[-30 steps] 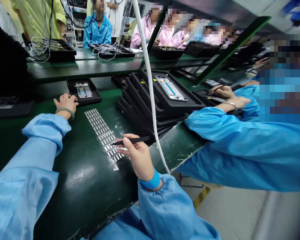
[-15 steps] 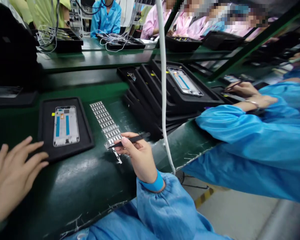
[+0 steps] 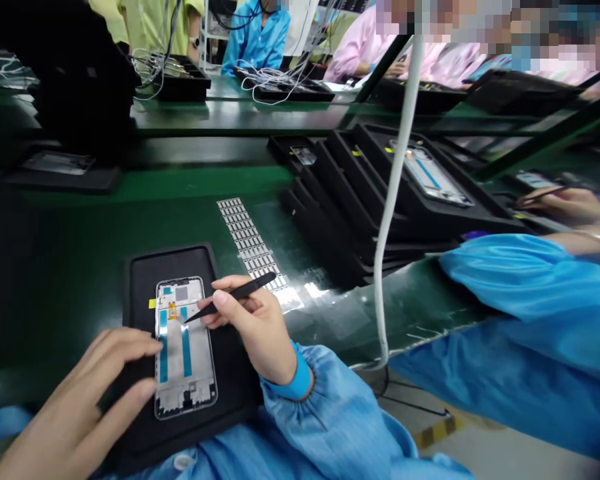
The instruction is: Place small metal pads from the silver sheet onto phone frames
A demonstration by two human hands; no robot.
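Black tweezers (image 3: 250, 289) are pinched in my right hand (image 3: 254, 327), their tip over the upper end of a blue strip on a phone frame (image 3: 200, 363). Whether the tip holds a small piece I cannot make out. The silvery frame has two blue strips, an orange flex piece and a yellow tab at its left edge; it lies in a black tray (image 3: 135, 287). My left hand (image 3: 93, 400) is open, thumb and fingers apart, fingertips at the frame's left edge. Beyond the tray lies a sheet of small stickers (image 3: 245, 233), its near end bare and shiny.
Stacked black trays (image 3: 350, 200) stand to the right, the top one bearing another phone frame (image 3: 437, 175). A white cable (image 3: 393, 200) hangs in front of them. At the right, a co-worker's blue sleeve (image 3: 520, 287) reaches over the bench. A dark stack (image 3: 85, 80) rises at the left.
The tray with the phone frame has come nearer to me. My right hand has moved the tweezers from the sticker sheet to over the frame. My left hand has reached the frame's edge.
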